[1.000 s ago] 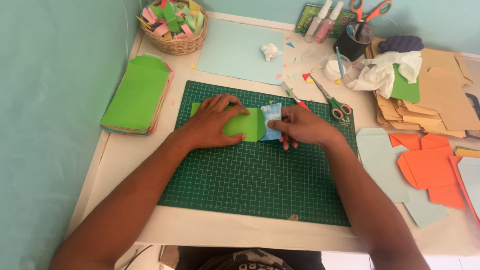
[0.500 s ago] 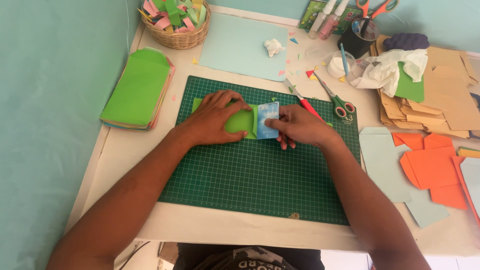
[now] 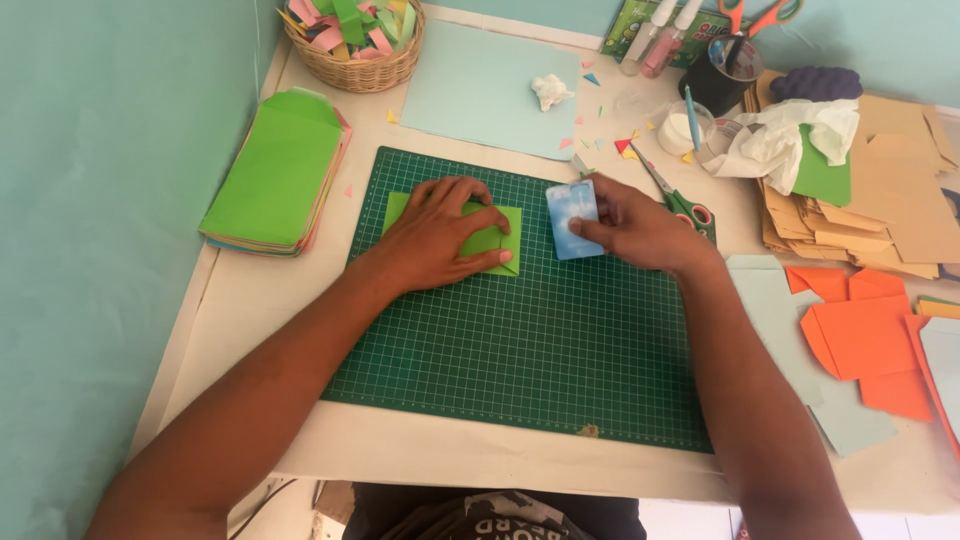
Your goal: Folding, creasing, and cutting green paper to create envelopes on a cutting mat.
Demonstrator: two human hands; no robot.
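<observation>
One package in view: flat green packet (image 3: 640,18) with multicoloured print, at far edge of counter (image 3: 250,300), against the wall, partly hidden behind two glue bottles (image 3: 668,35). Both bottles carry small labels, too small to make out. No signs, no screens. Dark cup (image 3: 722,88) just right of the packet.

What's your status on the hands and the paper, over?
Left hand flat on green folded paper. Right hand pinching blue-and-white card, on cutting mat. Scissors just behind right hand.
</observation>
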